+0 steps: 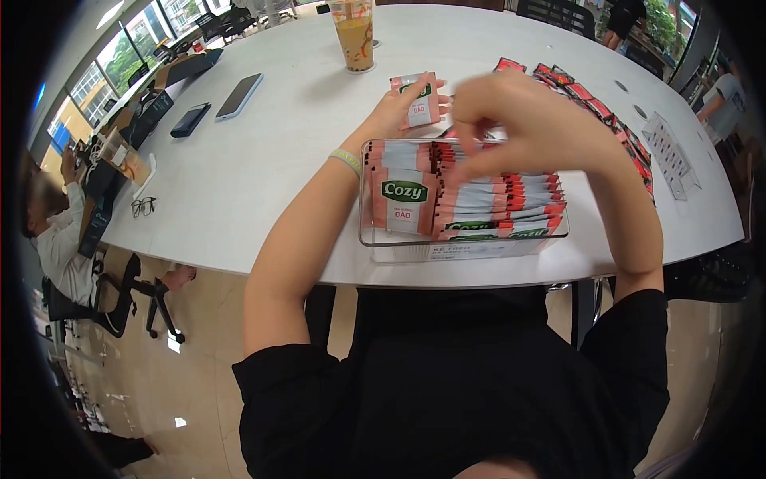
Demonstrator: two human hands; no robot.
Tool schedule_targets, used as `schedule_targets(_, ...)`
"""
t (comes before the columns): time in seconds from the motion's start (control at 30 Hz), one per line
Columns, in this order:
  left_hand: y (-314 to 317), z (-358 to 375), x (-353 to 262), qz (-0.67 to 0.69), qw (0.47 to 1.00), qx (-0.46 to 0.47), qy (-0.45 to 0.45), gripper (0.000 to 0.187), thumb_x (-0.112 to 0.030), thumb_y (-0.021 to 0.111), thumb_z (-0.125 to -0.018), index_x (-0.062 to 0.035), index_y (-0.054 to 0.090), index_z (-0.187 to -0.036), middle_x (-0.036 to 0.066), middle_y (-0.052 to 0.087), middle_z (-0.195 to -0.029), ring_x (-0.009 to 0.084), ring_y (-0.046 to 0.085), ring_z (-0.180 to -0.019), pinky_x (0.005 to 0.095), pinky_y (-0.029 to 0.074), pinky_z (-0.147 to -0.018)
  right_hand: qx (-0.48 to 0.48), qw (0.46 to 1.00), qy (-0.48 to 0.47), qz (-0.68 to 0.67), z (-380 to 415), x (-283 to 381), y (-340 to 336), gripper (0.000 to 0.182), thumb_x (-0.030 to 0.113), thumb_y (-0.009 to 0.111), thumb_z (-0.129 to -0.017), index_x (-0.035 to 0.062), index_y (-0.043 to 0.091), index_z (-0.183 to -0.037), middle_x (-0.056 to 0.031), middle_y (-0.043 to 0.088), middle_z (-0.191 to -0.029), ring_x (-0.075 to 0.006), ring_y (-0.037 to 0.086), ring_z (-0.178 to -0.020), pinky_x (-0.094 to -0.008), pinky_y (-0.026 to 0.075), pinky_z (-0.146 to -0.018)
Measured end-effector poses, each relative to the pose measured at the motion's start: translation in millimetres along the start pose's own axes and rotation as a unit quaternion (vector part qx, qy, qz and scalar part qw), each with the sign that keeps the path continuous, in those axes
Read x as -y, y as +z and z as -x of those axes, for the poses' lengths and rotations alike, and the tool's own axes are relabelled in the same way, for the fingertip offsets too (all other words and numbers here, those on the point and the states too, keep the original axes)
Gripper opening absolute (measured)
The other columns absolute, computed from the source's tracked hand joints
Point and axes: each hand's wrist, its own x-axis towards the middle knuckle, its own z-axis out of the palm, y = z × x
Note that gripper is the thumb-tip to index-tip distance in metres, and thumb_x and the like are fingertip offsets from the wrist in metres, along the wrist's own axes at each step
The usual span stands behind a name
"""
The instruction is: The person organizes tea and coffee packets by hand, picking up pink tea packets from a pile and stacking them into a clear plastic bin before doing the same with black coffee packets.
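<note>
My left hand (391,112) reaches past the far left corner of a clear box (364,227). It is closed on a pink and white tea sachet (424,117) with a green label, held upright. Over the box hangs my right hand (511,120), slightly blurred, its thumb and curled fingers apart with nothing visible between them. Rows of Cozy tea sachets (404,199) stand packed in the box, pink fronts at the left and edges on the right. My right hand hides part of the far rows.
Red and black sachets (590,100) lie in a line on the white table (295,160). A drink cup (355,40), a light blue phone (239,96), a dark phone-sized item (191,120) and glasses (144,207) are farther left. A clear stand (669,156) is at right. Another person sits at far left.
</note>
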Motion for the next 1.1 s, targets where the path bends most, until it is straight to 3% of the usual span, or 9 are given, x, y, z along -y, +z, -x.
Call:
schedule_targets(0.07, 3, 2, -1, 0.002, 0.999, 0.027, 0.037, 0.058, -0.049, 0.049, -0.083, -0.0025, 0.047, -0.118, 0.013, 0.057, -0.104, 0.0192, 0.058, -0.094, 0.0274, 0.05, -0.077, 0.075, 0.995, 0.003, -0.06, 26, -4, -7, 0.031, 0.024, 0.076, -0.059, 0.0039, 0.053, -0.055, -0.0025, 0.048, -0.056, -0.0165, 0.047, -0.057, -0.0294, 0.036, -0.05)
schedule_targets(0.2, 3, 3, -3, -0.007, 0.999, 0.026, 0.035, 0.053, -0.042, 0.047, -0.087, -0.0008, 0.044, -0.119, 0.018, 0.054, -0.107, 0.0217, 0.056, -0.096, 0.0295, 0.049, -0.082, 0.058, 0.993, -0.088, -0.046, 56, -11, -1, 0.022, 0.013, 0.073, -0.061, 0.0025, 0.055, -0.059, -0.0044, 0.048, -0.057, -0.0165, 0.049, -0.054, -0.0292, 0.038, -0.048)
schedule_targets(0.27, 5, 6, -4, 0.001, 0.999, 0.018, 0.029, 0.053, -0.042, 0.047, -0.086, -0.0002, 0.044, -0.119, 0.018, 0.054, -0.107, 0.0217, 0.056, -0.096, 0.0297, 0.049, -0.082, 0.063, 0.995, -0.036, -0.061, 66, -10, -4, 0.019, 0.014, 0.073, -0.061, 0.0031, 0.058, -0.061, -0.0037, 0.047, -0.057, -0.0158, 0.048, -0.054, -0.0289, 0.037, -0.047)
schedule_targets(0.73, 2, 4, -2, 0.033, 0.999, 0.008, 0.015, 0.049, -0.038, 0.048, -0.087, 0.0014, 0.044, -0.117, 0.019, 0.054, -0.105, 0.0201, 0.056, -0.095, 0.0293, 0.049, -0.082, 0.038, 0.997, 0.009, -0.067, 82, -13, 3, 0.012, 0.01, 0.07, -0.064, 0.0022, 0.06, -0.063, -0.004, 0.046, -0.054, -0.0157, 0.046, -0.05, -0.0286, 0.036, -0.046)
schedule_targets(0.87, 1, 1, 3, 0.055, 0.998, 0.002, 0.034, 0.046, -0.038, 0.046, -0.088, -0.0018, 0.046, -0.116, 0.014, 0.057, -0.1, 0.0199, 0.058, -0.091, 0.0322, 0.05, -0.077, 0.014, 0.999, -0.001, -0.052, 93, -27, -6, 0.008, 0.01, 0.069, -0.067, 0.0047, 0.065, -0.07, -0.0029, 0.056, -0.064, -0.0146, 0.049, -0.058, -0.0254, 0.039, -0.049)
schedule_targets(0.93, -1, 2, 2, 0.073, 0.997, 0.01, 0.018, 0.047, -0.038, 0.046, -0.088, -0.0003, 0.045, -0.117, 0.014, 0.057, -0.1, 0.0203, 0.057, -0.092, 0.0326, 0.049, -0.078, -0.057, 0.996, 0.008, -0.07, 109, -29, -14, 0.009, 0.01, 0.069, -0.068, 0.0033, 0.064, -0.072, -0.0044, 0.057, -0.066, -0.0151, 0.049, -0.059, -0.0264, 0.04, -0.051)
schedule_targets(1.0, -1, 1, 1, 0.074, 0.997, 0.023, 0.007, 0.048, -0.038, 0.046, -0.088, 0.0012, 0.045, -0.117, 0.015, 0.057, -0.1, 0.0206, 0.057, -0.092, 0.0327, 0.049, -0.078, -0.195, 0.976, 0.096, -0.029, 148, -36, -25, 0.014, 0.013, 0.066, -0.073, -0.0001, 0.063, -0.077, -0.0052, 0.056, -0.065, -0.0122, 0.049, -0.059, -0.0263, 0.038, -0.052)
schedule_targets(1.07, 1, 3, 0, 0.047, 0.999, -0.015, 0.022, 0.049, -0.036, 0.047, -0.088, 0.0036, 0.044, -0.116, 0.015, 0.056, -0.1, 0.0209, 0.057, -0.093, 0.0324, 0.049, -0.079, -0.358, 0.906, 0.225, 0.009, 198, -51, -24, 0.016, 0.015, 0.065, -0.074, 0.0, 0.064, -0.08, -0.0045, 0.058, -0.067, -0.0104, 0.051, -0.057, -0.0238, 0.041, -0.054)
schedule_targets(1.1, 1, 3, 0, 0.048, 0.999, -0.01, 0.022, 0.049, -0.036, 0.047, -0.088, 0.0036, 0.044, -0.116, 0.015, 0.056, -0.1, 0.0209, 0.057, -0.093, 0.0324, 0.049, -0.079, -0.383, 0.866, 0.32, 0.038, 223, -63, -19, 0.021, 0.017, 0.065, -0.074, -0.0008, 0.063, -0.083, -0.0039, 0.057, -0.067, -0.0101, 0.05, -0.057, -0.0243, 0.04, -0.054)
